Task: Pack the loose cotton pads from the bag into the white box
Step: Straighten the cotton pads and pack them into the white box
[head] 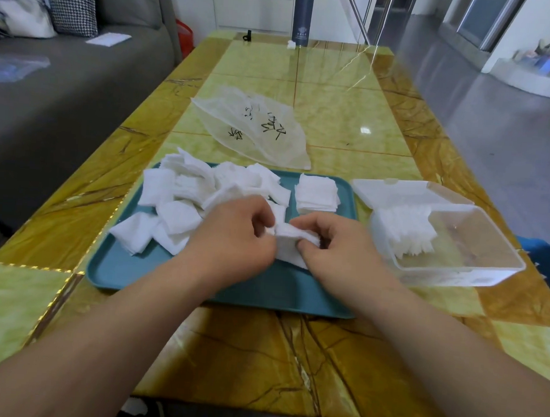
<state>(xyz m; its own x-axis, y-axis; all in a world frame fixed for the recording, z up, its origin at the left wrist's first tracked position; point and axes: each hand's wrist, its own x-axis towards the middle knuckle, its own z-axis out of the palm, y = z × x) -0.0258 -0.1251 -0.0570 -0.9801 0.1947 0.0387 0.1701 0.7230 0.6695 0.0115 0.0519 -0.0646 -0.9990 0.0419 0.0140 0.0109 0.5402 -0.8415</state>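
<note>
A heap of loose white cotton pads (184, 199) lies on the left half of a teal tray (262, 288). A neat stack of pads (316, 193) sits at the tray's far right. Over the tray's middle, my left hand (233, 238) and my right hand (339, 247) both grip a small bundle of pads (292, 240) between them. The white box (456, 267) stands open to the right of the tray, its lid (397, 191) folded back, with a row of pads (404, 229) standing in its left end. The flat, see-through bag (256, 126) lies behind the tray.
The yellow marble-pattern table (290, 354) has a dark cylinder (301, 13) and a small white item at its far edge. A grey sofa (64, 98) runs along the left. Grey floor lies to the right.
</note>
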